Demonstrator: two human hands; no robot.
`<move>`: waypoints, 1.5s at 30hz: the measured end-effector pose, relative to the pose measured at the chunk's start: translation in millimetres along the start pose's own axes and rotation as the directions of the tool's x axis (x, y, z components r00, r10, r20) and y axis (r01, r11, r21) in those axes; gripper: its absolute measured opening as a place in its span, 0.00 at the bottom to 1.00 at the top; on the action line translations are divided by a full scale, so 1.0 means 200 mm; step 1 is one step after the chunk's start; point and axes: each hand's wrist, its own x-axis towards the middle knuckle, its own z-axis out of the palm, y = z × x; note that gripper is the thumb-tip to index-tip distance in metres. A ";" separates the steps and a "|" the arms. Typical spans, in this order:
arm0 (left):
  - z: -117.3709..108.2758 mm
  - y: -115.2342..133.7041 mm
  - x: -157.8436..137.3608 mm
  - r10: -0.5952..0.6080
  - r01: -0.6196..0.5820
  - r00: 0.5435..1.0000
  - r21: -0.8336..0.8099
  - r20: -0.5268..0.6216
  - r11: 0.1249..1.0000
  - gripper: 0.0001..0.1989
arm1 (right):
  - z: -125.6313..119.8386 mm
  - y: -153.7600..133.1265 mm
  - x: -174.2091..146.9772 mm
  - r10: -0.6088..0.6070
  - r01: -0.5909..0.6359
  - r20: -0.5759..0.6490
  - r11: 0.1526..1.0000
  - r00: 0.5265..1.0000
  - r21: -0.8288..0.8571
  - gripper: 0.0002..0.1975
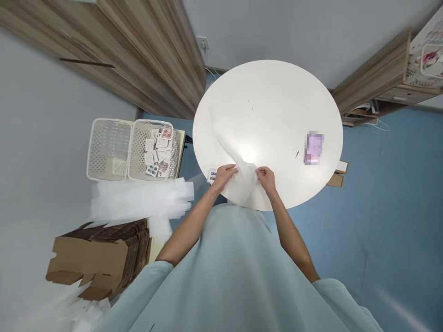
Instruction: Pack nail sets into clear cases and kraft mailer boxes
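Note:
A thin, translucent white sheet (247,180) lies over the near part of the round white table (277,101), one strip of it trailing toward the far left. My left hand (226,174) pinches the sheet on its left side. On the opposite side, my right hand (266,178) grips it between closed fingers. Partly behind my left hand rests a small white pack with dark round items (212,175), near the table's left edge.
A blurred purple object (314,147) lies at the table's right. Left of the table stand a white basket of small packs (157,152), another white basket (90,150), stacked white sheets (138,198) and folded brown cardboard boxes (93,256). Wooden cabinets (148,55) line the wall.

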 end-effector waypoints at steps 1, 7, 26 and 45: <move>-0.01 0.01 0.00 -0.005 0.005 1.000 0.001 0.010 1.000 0.13 | -0.02 0.01 0.00 -0.008 0.007 -0.030 1.000 1.000 -0.006 0.16; -0.01 0.03 0.00 -0.015 0.019 0.998 -0.073 0.059 0.997 0.14 | -0.11 0.05 -0.04 0.068 -0.066 -0.101 0.997 0.993 0.028 0.14; -0.07 -0.03 -0.06 0.405 -0.377 0.910 0.230 -0.089 0.897 0.20 | -0.03 0.09 -0.03 0.099 -0.107 -0.103 0.991 0.990 -0.084 0.11; 0.11 -0.05 0.15 0.452 -0.455 0.882 0.486 0.133 0.746 0.33 | -0.17 0.20 -0.13 0.105 -0.166 -0.261 0.960 0.960 -0.224 0.09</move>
